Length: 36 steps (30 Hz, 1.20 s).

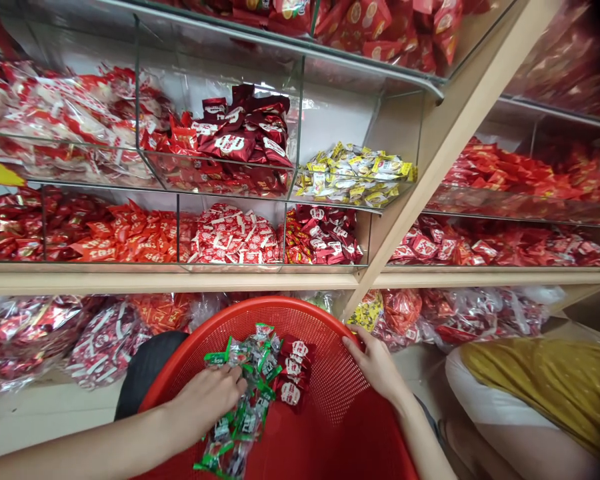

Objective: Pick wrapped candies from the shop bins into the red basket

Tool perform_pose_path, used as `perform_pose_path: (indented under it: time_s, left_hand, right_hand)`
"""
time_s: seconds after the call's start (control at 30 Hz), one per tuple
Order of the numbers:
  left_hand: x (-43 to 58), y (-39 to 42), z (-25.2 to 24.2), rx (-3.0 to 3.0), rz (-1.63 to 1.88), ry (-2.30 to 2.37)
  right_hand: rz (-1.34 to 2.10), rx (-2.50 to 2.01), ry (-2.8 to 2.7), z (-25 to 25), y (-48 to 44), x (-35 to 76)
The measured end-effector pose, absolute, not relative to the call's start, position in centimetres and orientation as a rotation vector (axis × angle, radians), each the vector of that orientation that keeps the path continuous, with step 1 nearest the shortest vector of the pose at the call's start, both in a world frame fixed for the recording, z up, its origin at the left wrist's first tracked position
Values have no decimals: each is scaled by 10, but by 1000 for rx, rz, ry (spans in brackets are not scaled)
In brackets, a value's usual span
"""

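A large red plastic basket point(330, 327) with a mesh wall stands in front of me. My right hand point(375, 363) is closed over its right rim, thumb and fingers on the edge. Inside lie several clear candy packets with green ends point(253, 420), in a loose pile on the left. My left hand point(217, 397) reaches into the basket with its fingers curled down onto these packets; the fingertips are partly hidden. Beside the pile, towards the right, are a few dark red packets point(295, 373) with white print, joined or lying in a row.
Shelves with clear dividers hold red candy packets point(245, 133), white-and-yellow sweets point(357, 167) and red-and-white packets point(235, 233). Below the wooden ledge point(155, 283), stuffed plastic bags point(107, 340) line the floor. A person in a mustard top point(540, 373) is close on the right.
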State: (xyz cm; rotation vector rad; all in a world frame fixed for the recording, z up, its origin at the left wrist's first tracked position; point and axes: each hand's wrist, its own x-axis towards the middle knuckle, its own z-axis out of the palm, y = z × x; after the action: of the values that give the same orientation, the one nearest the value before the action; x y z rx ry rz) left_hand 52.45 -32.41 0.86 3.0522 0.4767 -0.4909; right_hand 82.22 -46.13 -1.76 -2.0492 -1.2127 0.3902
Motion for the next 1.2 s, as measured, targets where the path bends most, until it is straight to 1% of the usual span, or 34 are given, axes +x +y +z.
perform_pose_path:
  time_s: [0.07, 0.17, 0.23, 0.33, 0.47, 0.57, 0.87, 0.93, 1.07, 1.13, 1.2]
  left_hand:
    - [523, -314, 10, 3027, -279, 443]
    - [536, -301, 32, 2885, -264, 478]
    - [554, -293, 45, 2751, -161, 540]
    - [591, -280, 40, 2550, -82, 547]
    - [627, -266, 7, 2591, -97, 672]
    - [633, -263, -5, 2697, -24, 741]
    - [609, -256, 16, 3025, 366, 839]
    - [606, -256, 12, 3090, 378, 881]
    - [604, -250, 0, 3056, 277, 1044]
    - [602, -243, -3, 3026, 233, 1068]
    - [600, -236, -5, 3013, 214, 1040]
  right_hand:
    - [392, -2042, -1213, -18, -461, 822]
    - [398, -2030, -1212, -18, -461, 823]
    - [392, -2031, -1216, -20, -461, 823]
    - [370, -2045, -1221, -22, -460, 824]
    - [343, -2073, -1244, -25, -458, 825]
    - [316, -2132, -1273, -26, -457, 826]
    - [281, -2225, -1326, -27, -458, 823]
    - [269, -2241, -1342, -28, -458, 822]
    - [253, -2297, -1364, -26, -458, 824]
    - [116, -2339, -1391, -20, -455, 819]
    - [-107, -2333, -1484, -13, -452, 802]
